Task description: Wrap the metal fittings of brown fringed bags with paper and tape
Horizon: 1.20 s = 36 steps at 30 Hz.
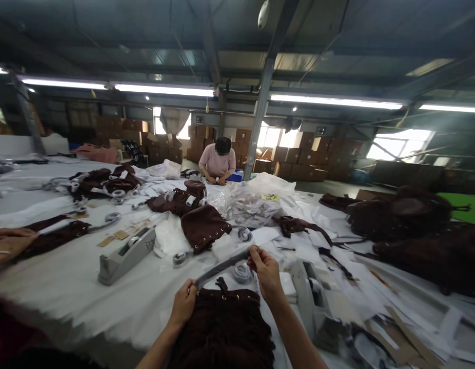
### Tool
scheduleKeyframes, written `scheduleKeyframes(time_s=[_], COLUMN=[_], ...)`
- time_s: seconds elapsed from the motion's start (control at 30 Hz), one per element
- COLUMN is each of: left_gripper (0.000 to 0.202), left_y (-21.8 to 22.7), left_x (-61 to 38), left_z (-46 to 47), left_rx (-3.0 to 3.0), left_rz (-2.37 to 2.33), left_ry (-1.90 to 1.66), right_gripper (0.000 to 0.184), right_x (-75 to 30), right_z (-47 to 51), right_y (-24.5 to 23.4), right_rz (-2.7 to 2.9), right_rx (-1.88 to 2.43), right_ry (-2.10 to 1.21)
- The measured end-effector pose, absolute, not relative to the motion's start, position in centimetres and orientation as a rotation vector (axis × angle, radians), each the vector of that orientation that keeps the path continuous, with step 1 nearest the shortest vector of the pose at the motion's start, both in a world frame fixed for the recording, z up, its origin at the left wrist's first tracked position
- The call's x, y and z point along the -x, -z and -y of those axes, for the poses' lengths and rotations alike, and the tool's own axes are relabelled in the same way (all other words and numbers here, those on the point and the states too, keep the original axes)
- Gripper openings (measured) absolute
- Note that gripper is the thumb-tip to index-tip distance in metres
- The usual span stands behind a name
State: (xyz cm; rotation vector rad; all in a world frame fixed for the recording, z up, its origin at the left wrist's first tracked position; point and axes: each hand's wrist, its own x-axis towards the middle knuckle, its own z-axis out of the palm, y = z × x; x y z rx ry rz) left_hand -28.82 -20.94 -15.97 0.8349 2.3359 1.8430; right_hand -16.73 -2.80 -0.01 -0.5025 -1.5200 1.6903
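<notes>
A long grey strip (223,265) stretches between my two hands above the table. My left hand (185,301) is closed on its near end, and my right hand (265,269) pinches the far end, higher up. Under the strip is a dark brown bag (226,328) with a row of metal eyelets and a drawstring knot along its top edge; the lower part runs out of the picture. Beyond the strip, near my right hand, a coiled grey strip (242,273) lies on the table.
Grey tape dispensers stand to the left (127,256) and right (310,292). Another brown bag (204,228) lies ahead, with white paper (268,234) beside it. At the left edge a co-worker's hand (10,247) holds brown material. Another person (218,160) works across the table.
</notes>
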Motion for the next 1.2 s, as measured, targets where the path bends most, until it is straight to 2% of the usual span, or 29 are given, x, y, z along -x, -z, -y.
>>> scheduleKeyframes(time_s=[0.2,0.3,0.37,0.5,0.57,0.63,0.73,0.83,0.9,1.0,1.07,1.13,1.2], left_gripper=[0.026,0.026,0.034,0.06,0.057,0.045,0.043,0.042,0.039,0.03,0.023,0.02,0.022], left_y=[16.6,17.2,16.8,11.5,7.4,3.8,1.1,1.3,1.7,1.6,1.2,1.1,1.3], left_x=[26.4,26.2,26.6,27.7,27.9,27.8,27.7,28.1,28.4,28.6,28.4,28.3,28.3], left_z=[16.9,16.8,17.6,18.7,18.1,16.8,14.7,13.8,13.6,13.4,13.5,13.8,14.5], left_rx=[-0.728,-0.737,-0.788,-0.872,-1.043,-1.238,-1.306,-1.247,-1.257,-1.341,-1.41,-1.448,-1.454], left_rz=[-2.347,-2.366,-2.471,-2.698,-2.516,-2.196,-1.808,-1.822,-1.865,-1.828,-1.789,-1.762,-1.743], left_ry=[-1.925,-1.926,-1.896,-1.8,-1.878,-1.881,-1.745,-1.74,-1.733,-1.679,-1.624,-1.565,-1.51], right_gripper=[0.043,0.045,0.045,0.044,0.044,0.044,0.042,0.033,0.028,0.04,0.034,0.025,0.023], right_x=[18.2,18.2,18.0,18.2,18.8,19.5,19.6,18.2,17.0,16.3,16.6,17.0,17.3], right_z=[1.2,0.7,0.5,1.2,2.1,2.8,2.3,1.0,1.0,2.4,3.3,3.2,2.3], right_y=[-4.0,-4.5,-4.4,-4.0,-3.9,-4.1,-5.0,-6.4,-6.7,-5.7,-4.3,-3.2,-2.5], right_rz=[1.695,1.734,1.738,1.794,1.85,1.889,1.9,1.922,2.137,2.589,2.719,2.746,2.759], right_rx=[0.434,0.454,0.465,0.459,0.418,0.36,0.354,0.441,0.305,-0.088,-0.098,0.069,0.186], right_ry=[-1.479,-1.446,-1.43,-1.456,-1.509,-1.561,-1.546,-1.174,-0.749,-0.051,0.307,0.483,0.512])
